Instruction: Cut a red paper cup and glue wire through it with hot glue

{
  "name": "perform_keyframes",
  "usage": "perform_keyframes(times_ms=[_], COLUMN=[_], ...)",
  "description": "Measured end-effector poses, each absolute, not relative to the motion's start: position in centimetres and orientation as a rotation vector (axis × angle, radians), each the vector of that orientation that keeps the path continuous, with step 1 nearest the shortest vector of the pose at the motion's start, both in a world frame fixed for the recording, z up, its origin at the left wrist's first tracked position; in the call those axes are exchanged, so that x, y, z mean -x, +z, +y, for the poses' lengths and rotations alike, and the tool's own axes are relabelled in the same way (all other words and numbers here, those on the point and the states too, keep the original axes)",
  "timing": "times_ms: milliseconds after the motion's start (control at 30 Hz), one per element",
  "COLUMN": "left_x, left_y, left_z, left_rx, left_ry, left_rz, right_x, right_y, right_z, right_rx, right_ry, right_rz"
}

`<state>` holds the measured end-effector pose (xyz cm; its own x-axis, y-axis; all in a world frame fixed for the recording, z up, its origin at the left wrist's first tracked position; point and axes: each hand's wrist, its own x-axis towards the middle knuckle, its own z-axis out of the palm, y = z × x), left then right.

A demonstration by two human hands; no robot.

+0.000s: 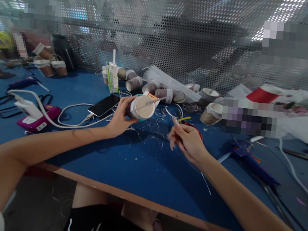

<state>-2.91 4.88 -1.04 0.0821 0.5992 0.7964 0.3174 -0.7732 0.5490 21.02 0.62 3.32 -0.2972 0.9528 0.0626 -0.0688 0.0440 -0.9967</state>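
Here, in the head view, our left hand grips a paper cup over the blue surface, in from its near edge; whether our right hand (fingers curled, blurred) pinches anything, we cannot tell. Slack left fingers could drop the cup.

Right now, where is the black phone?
In the head view, the phone lies left of centre on the blue table, beside the left hand.
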Motion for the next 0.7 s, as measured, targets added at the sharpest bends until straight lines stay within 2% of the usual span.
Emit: perform_keyframes(times_ms=[167, 367, 700], left_x=[2.8, 2.7, 2.8], left_y=[-0.9, -0.2, 0.6], left_z=[4.5, 3.4, 2.5], left_rx=[-2.07, -2.343, -2.615], left_ry=[1.588, 1.453, 1.308], left_rz=[0.792, 0.63, 0.501], right_x=[-20.7, -21.4, -21.1], right_y=[3.6, 2.8, 3.0], right_z=[0.5, 0.6, 0.6], right_rx=[1.017, 1.03, 0.982], right_ry=[1.368, 0.803, 0.329], right_rz=[-1.362, -1.773, -2.046])
